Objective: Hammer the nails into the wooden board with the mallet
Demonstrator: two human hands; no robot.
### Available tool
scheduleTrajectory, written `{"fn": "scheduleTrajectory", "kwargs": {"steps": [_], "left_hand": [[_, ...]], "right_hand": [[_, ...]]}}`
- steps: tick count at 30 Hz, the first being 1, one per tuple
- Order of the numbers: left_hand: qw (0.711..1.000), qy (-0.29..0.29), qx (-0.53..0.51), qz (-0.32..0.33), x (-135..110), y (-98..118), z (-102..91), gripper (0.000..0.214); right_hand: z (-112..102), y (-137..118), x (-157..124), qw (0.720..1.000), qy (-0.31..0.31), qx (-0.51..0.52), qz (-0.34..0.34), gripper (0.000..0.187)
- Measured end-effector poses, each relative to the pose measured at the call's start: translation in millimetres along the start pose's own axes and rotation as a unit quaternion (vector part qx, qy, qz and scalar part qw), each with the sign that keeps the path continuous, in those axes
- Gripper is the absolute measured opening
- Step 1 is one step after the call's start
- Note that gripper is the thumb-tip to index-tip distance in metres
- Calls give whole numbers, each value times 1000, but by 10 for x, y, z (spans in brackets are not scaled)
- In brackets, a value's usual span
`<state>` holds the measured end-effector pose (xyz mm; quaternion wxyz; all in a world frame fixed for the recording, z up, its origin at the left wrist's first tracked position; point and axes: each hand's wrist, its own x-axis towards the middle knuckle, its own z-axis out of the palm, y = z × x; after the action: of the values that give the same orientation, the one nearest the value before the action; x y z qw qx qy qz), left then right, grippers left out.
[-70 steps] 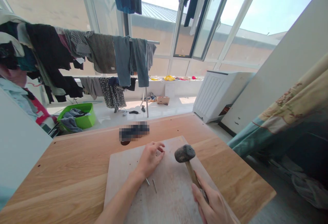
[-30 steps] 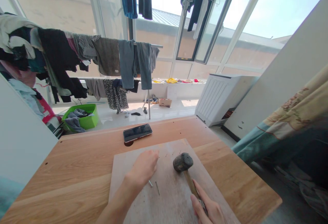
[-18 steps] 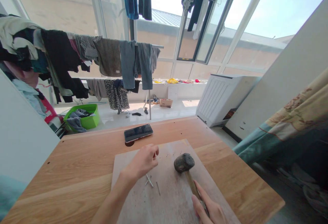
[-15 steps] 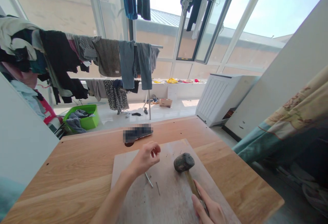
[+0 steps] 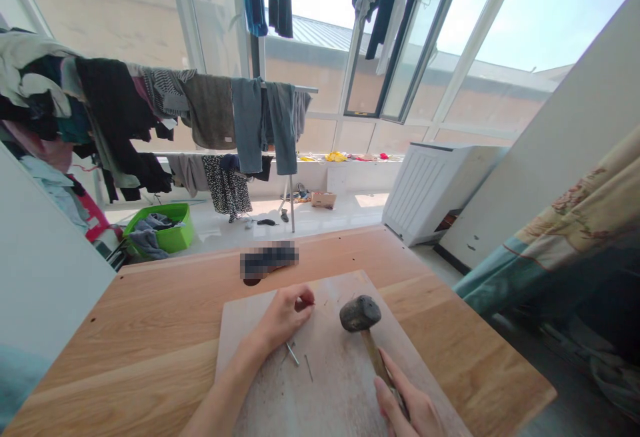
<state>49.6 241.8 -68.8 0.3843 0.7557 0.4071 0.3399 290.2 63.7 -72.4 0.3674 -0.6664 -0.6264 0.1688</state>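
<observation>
At the lower right of the frame, gripping the wooden handle of a hammer (image 5: 371, 349) in the wrapped fingers of the right hand (image 5: 410, 402) and pointing its dark head up and leftward over the right part of a pale board (image 5: 330, 403). Touching the board with that head or not: cannot tell. From the bottom edge, left of centre, reaching up and rightward with the left forearm (image 5: 230, 383). Holding the left hand (image 5: 287, 317) over the upper left part of the board, back toward the upper left, with thumb and forefinger curled toward each other almost into a ring. Pinching something at those tips or not: too small to tell. Lying on the board just below that hand: loose nails (image 5: 293, 355), including a thin one apart to the right. Under the board, spreading to both sides: a wooden bench (image 5: 435, 320). Near its far edge, above centre-left: a dark pixelated item (image 5: 267, 260). Farther off: a patterned curtain (image 5: 575, 213) at right, a white cabinet (image 5: 427, 187), a green basket (image 5: 181, 231) at left. Beyond, hanging at upper left: clothes (image 5: 213, 113) before tall windows (image 5: 417, 40).
</observation>
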Motion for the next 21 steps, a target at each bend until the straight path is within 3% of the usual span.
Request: {"fn": "scheduleTrajectory", "kwargs": {"steps": [5,11,16,21], "left_hand": [[999,22,33,21,-8,-30,-12,24],[1000,21,13,20,20,-55,23,31],[999,-14,34,7,-40,72,-129,29],[964,-127,234,2,-383,355,-439,15]], "right_hand": [[267,-239,109,998,24,54,35,59],[497,-416,270,999,20,34,-15,62],[455,-333,165,1000,12,14,-24,67],[274,-162,-58,999,-28,-15,31,69]]}}
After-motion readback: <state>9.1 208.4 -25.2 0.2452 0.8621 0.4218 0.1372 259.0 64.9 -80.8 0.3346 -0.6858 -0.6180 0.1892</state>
